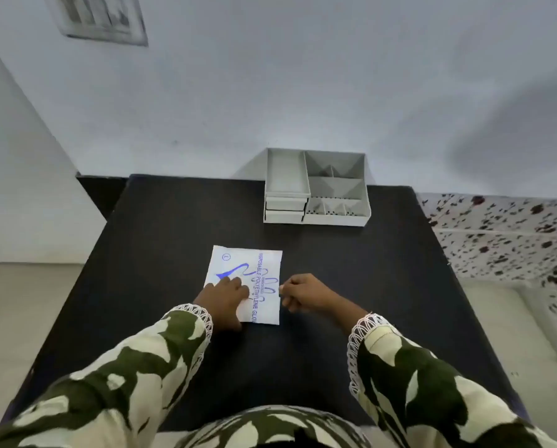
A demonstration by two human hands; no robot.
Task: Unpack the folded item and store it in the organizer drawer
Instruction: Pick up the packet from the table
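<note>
- Two sleeves in a green-and-cream pattern with white lace cuffs reach in from the near edge of the black table, one on each side.
- The left hand lies flat on the near-left part of the white packet, fingers stretched out and close together, pressing down on the paper rather than gripping it.
- The right hand sits at the packet's right edge, fingers curled in, thumb and fingertips pinched at that edge; whether they actually clasp the paper I cannot tell.
- The packet lies flat on the table, a little left of centre, printed in blue with lettering running along its length; its far edge and far-left corner are uncovered.
- Bare black tabletop lies open on both sides of the hands and in a wide band between the packet and the organizer.
- The grey organizer stands at the far edge of the table, right of centre, well apart from the packet. Its left part carries a long open tray above two shut drawer fronts; its right part is split into open compartments.
- Beyond it rises a pale wall.
</note>
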